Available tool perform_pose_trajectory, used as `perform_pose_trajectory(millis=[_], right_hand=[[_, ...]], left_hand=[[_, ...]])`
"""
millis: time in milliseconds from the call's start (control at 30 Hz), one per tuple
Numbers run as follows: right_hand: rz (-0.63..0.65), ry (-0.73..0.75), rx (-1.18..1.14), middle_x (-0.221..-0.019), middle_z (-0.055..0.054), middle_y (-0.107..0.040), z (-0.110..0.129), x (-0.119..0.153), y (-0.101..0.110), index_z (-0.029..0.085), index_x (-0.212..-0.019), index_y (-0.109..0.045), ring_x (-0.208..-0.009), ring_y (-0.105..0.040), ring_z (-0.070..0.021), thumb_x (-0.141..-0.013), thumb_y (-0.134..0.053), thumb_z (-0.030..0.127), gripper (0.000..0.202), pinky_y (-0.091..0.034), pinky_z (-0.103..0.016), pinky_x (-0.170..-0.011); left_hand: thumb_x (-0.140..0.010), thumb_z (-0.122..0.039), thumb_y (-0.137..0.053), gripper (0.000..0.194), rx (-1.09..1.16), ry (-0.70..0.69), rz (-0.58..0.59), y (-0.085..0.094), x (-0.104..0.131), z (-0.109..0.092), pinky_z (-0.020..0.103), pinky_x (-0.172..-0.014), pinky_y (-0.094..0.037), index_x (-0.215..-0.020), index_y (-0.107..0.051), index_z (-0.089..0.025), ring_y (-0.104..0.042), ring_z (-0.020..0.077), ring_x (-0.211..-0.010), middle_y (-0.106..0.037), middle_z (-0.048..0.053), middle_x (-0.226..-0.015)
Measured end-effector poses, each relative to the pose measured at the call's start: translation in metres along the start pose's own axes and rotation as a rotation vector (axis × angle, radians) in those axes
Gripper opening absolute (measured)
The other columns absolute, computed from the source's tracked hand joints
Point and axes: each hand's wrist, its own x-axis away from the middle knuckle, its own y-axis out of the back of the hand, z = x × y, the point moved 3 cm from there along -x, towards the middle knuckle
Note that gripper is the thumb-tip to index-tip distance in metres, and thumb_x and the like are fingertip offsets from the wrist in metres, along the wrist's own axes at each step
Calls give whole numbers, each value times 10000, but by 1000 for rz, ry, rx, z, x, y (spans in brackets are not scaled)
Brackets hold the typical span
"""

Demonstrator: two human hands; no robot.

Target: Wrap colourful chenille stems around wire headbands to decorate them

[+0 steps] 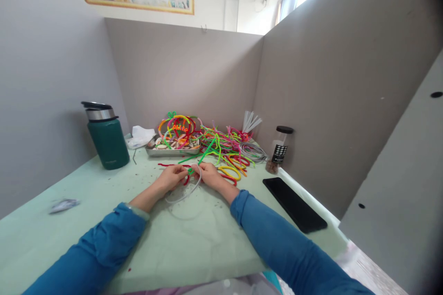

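Above the middle of the table, my left hand (174,176) pinches a small looped part of a green pipe cleaner (207,150). My right hand (207,175) is closed at the other side of that part, and the pipe cleaner's straight end rises away from its fingertips. A thin whitish headband-like hoop (187,198) curves down between the two hands; its upper end is at the fingers, where the exact grip is hidden. Just behind and below the fingertips, a red pipe cleaner (166,164) lies on the table.
A metal tray (173,152) holds small pieces and colourful hoops. Behind my hands is a pile of pipe cleaners (224,140). A green bottle (108,140) stands left; a black-lidded jar (278,150) and a black phone-like slab (294,205) are right. Grey partitions (187,64) enclose the table.
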Motion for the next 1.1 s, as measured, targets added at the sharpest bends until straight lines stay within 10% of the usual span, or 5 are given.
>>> perform_pose_trajectory(millis=[1100], right_hand=[[44, -19, -130, -578, -6, -552, 6, 4, -1, 145, -675, -585, -469, -441, -89, -833, -507, 492, 389, -339, -211, -461]], left_hand=[[-712, -431, -559, 270, -94, -43, -1, 1, 4, -6, 200, -389, -171, -623, -533, -177, -278, 57, -359, -419, -60, -448]])
